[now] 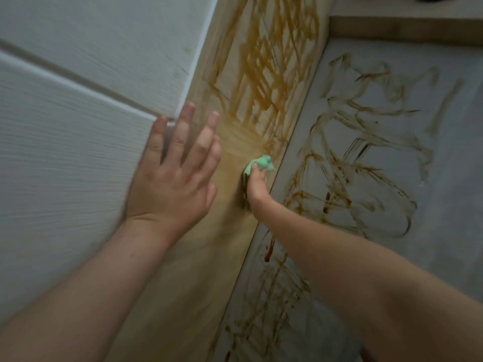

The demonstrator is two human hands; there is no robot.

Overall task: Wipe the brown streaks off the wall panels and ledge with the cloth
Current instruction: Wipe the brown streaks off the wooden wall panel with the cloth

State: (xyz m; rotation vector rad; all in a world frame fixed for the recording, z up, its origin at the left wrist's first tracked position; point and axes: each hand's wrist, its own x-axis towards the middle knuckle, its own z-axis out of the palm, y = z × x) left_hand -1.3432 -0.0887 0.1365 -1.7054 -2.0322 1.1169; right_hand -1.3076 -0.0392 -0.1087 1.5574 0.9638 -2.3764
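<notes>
Two bare hands work at a streaked wall. The left hand (172, 178) lies flat with its fingers straight and spread, holding nothing. Its palm is on the left edge of a tan strip (209, 257) and its fingertips reach onto the white panels (65, 152) beside it, near the groove (78, 77) between two of them. The right hand (257, 185) has its fingers curled round a bunched green cloth (261, 163) and presses it against the tan strip, close to the strip's right edge, just beside the seam with a grey panel (444, 178). The side of the cloth against the strip looks dark. Above the cloth, thick brown streaks (274, 74) cover the tan strip up to the top edge of the view. Around and below the cloth the strip shows only a pale, blurred yellowish smear. More brown streaks (366, 152) criss-cross the grey panel from its upper part down to the bottom edge, with a few darker reddish drips close to the seam. A tan ledge (405, 27) runs along the top edge of the grey panel, at the upper right corner of the view.
</notes>
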